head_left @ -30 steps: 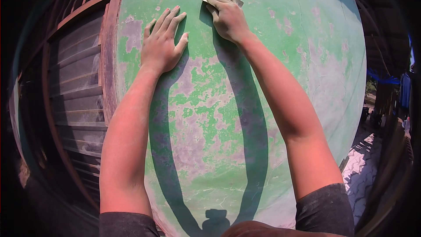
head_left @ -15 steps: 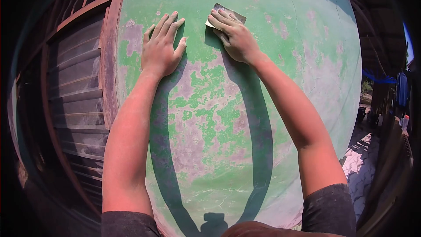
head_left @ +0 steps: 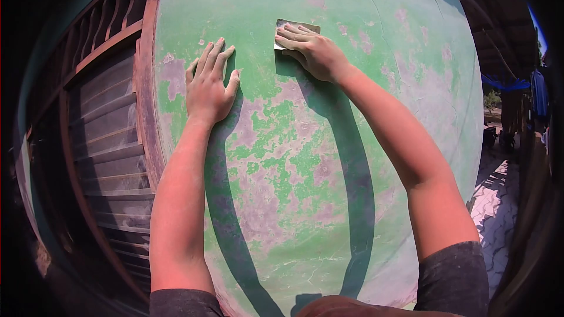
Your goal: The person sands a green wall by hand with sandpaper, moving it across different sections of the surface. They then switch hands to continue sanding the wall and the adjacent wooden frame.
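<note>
A green painted wall [head_left: 294, 194] fills the middle of the view, its paint worn through to greyish-pink patches. Against its upper part, my right hand [head_left: 314, 53] presses a sheet of sandpaper [head_left: 281, 38] flat under its fingers. The sheet's edges stick out past the fingertips, and the palm side is hidden. My left hand [head_left: 210, 91] rests on the wall to the left, fingers stretched and thumb apart, holding nothing. Pale dust coats the fingers of both hands.
A brown wooden frame [head_left: 150, 82] with louvred slats [head_left: 111, 141] borders the wall on the left. To the right lies a paved walkway [head_left: 496, 199] under a roof, with blue cloth [head_left: 539, 94] hanging there. Both arms cast shadows on the wall.
The view has shifted, so the wall and my left hand appear lower. My right hand and the sandpaper have slid slightly right across the wall. My left hand stays about where it was on it.
</note>
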The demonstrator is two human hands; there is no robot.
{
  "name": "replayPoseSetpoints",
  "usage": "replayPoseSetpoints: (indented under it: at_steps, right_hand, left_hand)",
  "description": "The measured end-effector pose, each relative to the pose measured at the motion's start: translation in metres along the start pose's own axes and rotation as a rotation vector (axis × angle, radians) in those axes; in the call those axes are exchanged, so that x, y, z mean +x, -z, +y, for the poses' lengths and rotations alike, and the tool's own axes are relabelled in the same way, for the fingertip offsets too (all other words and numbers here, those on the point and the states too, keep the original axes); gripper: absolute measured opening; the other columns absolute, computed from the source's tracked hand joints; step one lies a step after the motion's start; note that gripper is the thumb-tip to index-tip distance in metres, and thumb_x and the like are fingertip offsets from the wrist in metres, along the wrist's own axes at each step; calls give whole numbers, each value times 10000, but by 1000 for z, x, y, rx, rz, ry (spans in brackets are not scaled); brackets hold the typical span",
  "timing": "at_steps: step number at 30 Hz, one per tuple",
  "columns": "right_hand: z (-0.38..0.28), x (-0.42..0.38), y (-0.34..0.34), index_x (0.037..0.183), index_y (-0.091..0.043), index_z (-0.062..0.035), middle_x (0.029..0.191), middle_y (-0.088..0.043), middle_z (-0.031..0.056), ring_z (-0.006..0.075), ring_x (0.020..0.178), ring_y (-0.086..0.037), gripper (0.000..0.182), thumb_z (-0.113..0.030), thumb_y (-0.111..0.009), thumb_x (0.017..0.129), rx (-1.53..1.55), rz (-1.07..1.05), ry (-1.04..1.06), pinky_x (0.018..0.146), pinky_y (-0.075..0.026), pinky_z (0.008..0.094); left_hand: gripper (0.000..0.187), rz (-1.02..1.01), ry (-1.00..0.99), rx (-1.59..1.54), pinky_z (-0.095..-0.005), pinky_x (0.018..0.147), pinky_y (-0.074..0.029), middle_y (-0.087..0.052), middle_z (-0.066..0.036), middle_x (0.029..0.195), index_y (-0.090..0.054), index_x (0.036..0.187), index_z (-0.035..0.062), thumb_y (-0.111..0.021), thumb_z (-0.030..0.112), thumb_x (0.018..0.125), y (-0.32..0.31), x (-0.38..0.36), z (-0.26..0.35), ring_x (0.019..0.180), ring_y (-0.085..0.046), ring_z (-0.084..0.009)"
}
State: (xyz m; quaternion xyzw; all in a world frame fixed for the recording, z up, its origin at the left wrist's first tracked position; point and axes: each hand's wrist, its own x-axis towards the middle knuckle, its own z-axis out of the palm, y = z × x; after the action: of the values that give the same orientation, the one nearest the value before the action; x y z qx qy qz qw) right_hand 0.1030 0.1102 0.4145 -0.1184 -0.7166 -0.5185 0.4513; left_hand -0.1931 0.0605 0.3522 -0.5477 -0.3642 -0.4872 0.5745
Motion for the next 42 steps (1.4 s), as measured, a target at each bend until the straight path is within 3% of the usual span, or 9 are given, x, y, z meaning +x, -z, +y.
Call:
replayPoseSetpoints:
  at_steps: [4, 6, 10, 17, 25, 31, 36, 39, 42]
  right_hand:
    - [44, 25, 7, 1401, -714, -139, 1552, -632, 95, 311, 1460, -568, 379, -321, -556, 1108, -198, 194, -294, 1224, -475, 418]
    - [-1, 54, 30, 1336, -749, -99, 1437, -705, 127, 352, 1402, -609, 320, -243, -586, 1101, -51, -170, -703, 1213, -484, 435]
    - [-18, -9, 4, 1399, -718, -133, 1431, -712, 115, 364, 1388, -620, 348, -195, -622, 1071, -111, 73, 108, 1182, -518, 451]
    - [47, 27, 30, 1261, -768, -96, 1294, -737, 207, 401, 1117, -740, 281, -200, -602, 1059, -319, 22, -674, 950, -611, 510]
    - [27, -35, 47, 1541, -569, -72, 1635, -548, 110, 303, 1501, -532, 521, -5, -466, 1034, -223, -183, -268, 1169, -539, 444]
    - [81, -24, 62, 1150, -654, 20, 1219, -701, 292, 485, 1133, -688, 197, -75, -521, 1042, -285, -139, -557, 960, -583, 542]
    - [32, -83, 54, 1492, -521, 121, 1525, -566, 331, 457, 1369, -607, 490, -7, -513, 1019, -368, -178, -211, 1140, -529, 489]
    - [80, -116, 91, 1546, -465, 127, 1620, -477, 314, 437, 1488, -503, 543, -7, -512, 1022, -464, -322, -499, 1200, -490, 473]
    - [134, -106, 110, 1266, -622, 92, 1241, -700, 327, 486, 1119, -714, 279, -42, -516, 1046, -441, -308, -590, 929, -608, 527]
  left_hand:
    - [563, -9, 40, -47, -433, 1314, -231, -413, 5, 1732, -527, 1561, 259, -574, 394, 1017, 1, 0, 1, 1633, -313, -182]
    - [565, -12, 70, -56, -434, 1314, -233, -416, -1, 1731, -528, 1560, 255, -576, 392, 1014, 2, -1, -3, 1634, -312, -186]
    - [566, 2, 64, -52, -437, 1314, -234, -423, -8, 1727, -532, 1554, 248, -583, 380, 1006, 1, -4, -5, 1635, -314, -193]
    - [606, -40, 80, -5, -447, 1321, -227, -390, -1, 1746, -477, 1597, 252, -567, 381, 1013, 8, -6, -7, 1640, -298, -189]
    - [701, -103, 41, 45, -488, 1359, -151, -275, 32, 1801, -317, 1712, 280, -501, 456, 1059, 5, -12, -19, 1665, -232, -190]
    - [717, 15, 145, 163, -512, 1365, -105, -208, 38, 1825, -259, 1741, 304, -462, 521, 1089, -31, 21, 18, 1684, -156, -198]
    - [703, -123, -162, 35, -496, 1374, -110, -219, 46, 1822, -266, 1737, 331, -461, 520, 1088, -31, 52, 67, 1677, -186, -195]
    - [685, -157, -260, 39, -484, 1377, -128, -246, 55, 1814, -293, 1726, 357, -473, 507, 1081, -26, 63, 53, 1668, -222, -195]
    - [675, -71, -106, 117, -484, 1372, -135, -238, 59, 1818, -294, 1725, 358, -463, 506, 1088, -35, 63, 63, 1671, -216, -189]
